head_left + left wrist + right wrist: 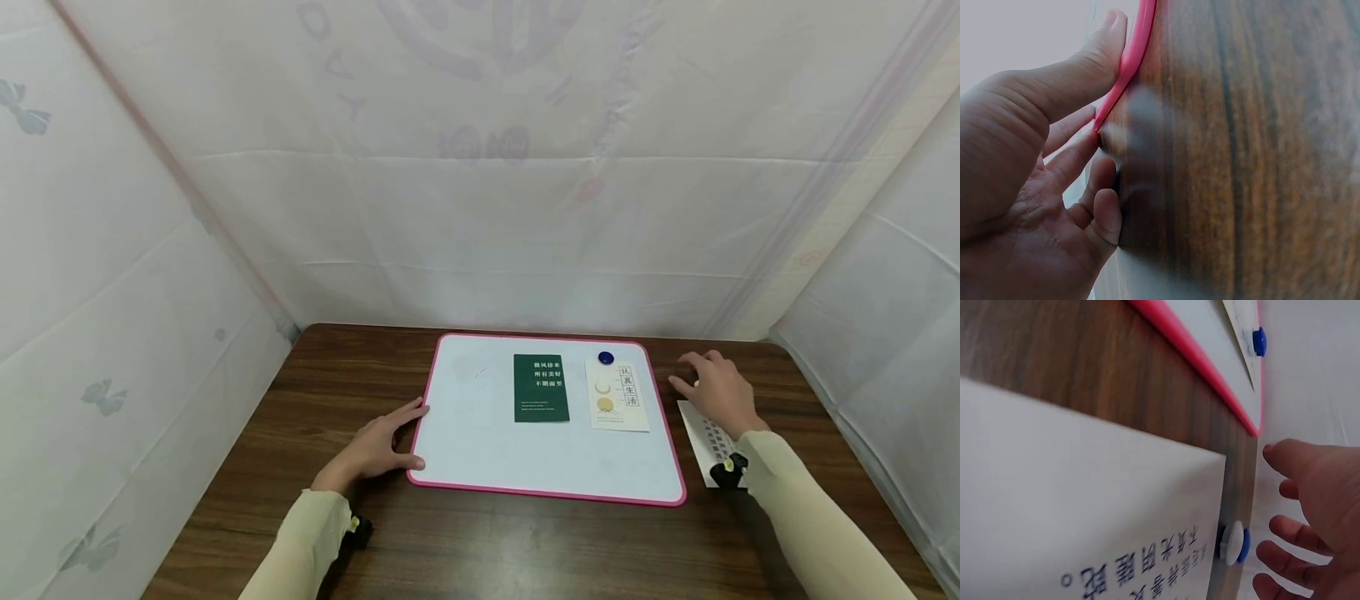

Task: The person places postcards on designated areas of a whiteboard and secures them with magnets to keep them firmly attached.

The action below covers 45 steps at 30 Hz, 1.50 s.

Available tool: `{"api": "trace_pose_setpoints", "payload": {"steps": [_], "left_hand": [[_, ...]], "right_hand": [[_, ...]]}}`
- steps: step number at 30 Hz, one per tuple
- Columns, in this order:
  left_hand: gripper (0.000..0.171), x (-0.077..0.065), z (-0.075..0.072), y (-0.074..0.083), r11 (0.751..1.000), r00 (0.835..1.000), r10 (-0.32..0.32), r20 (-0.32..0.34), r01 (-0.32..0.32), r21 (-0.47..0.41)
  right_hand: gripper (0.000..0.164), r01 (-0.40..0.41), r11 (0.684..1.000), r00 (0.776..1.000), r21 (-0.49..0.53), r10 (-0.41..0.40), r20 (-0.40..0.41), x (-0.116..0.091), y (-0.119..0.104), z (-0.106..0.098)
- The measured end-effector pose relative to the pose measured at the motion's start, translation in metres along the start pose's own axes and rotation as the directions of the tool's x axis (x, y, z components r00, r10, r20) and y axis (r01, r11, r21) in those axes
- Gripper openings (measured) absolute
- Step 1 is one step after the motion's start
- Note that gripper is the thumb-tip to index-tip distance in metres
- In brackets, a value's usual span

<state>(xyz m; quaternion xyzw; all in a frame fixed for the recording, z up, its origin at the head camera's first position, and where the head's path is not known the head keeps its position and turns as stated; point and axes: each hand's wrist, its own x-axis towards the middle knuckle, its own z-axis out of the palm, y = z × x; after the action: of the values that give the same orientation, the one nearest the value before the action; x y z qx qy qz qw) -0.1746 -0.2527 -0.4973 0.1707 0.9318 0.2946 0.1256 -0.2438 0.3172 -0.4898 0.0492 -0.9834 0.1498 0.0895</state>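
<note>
A whiteboard point(480, 450) with a pink rim lies on the wooden table. My left hand point(377, 444) rests at its left edge, thumb and fingers spread apart; up close, the thumb lies against the pink rim point(1138, 37). A dark green card point(542, 400) and a cream card point(611, 392) with a moon print are on the board. A round blue magnet point(606, 357) sits at the cream card's top. Off the board's right side, my right hand point(720, 392) hovers with loosely bent fingers, holding nothing. Below it are a white and a blue magnet point(1233, 542).
A white card point(1072, 487) with printed characters lies on the table right of the board, partly under my right forearm. White curtains point(480, 217) hang behind and at both sides. Each wrist carries a small black camera point(726, 472).
</note>
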Motion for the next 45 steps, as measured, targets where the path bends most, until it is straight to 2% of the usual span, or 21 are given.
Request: {"api": "trace_pose_setpoints", "payload": {"steps": [7,22,39,45], "left_hand": [[0.087,0.001,0.0,0.0,1.0,1.0,-0.011,-0.004,0.011,-0.001],[0.087,0.0,0.0,0.001,1.0,1.0,-0.012,-0.003,0.012,0.001],[0.088,0.0,0.001,0.0,1.0,1.0,-0.003,-0.002,0.003,0.005],[0.087,0.0,0.001,0.001,1.0,1.0,-0.001,0.001,0.001,0.002]], "right_hand": [[0.046,-0.06,0.998,0.998,-0.006,0.059,-0.019,-0.003,0.009,0.001],[0.049,-0.125,0.992,0.992,-0.011,0.126,0.02,-0.012,0.024,0.0],[0.05,-0.219,0.975,0.975,0.04,0.218,0.04,-0.018,0.041,0.002],[0.046,-0.196,0.98,0.981,0.048,0.195,0.017,-0.018,0.047,0.003]]}}
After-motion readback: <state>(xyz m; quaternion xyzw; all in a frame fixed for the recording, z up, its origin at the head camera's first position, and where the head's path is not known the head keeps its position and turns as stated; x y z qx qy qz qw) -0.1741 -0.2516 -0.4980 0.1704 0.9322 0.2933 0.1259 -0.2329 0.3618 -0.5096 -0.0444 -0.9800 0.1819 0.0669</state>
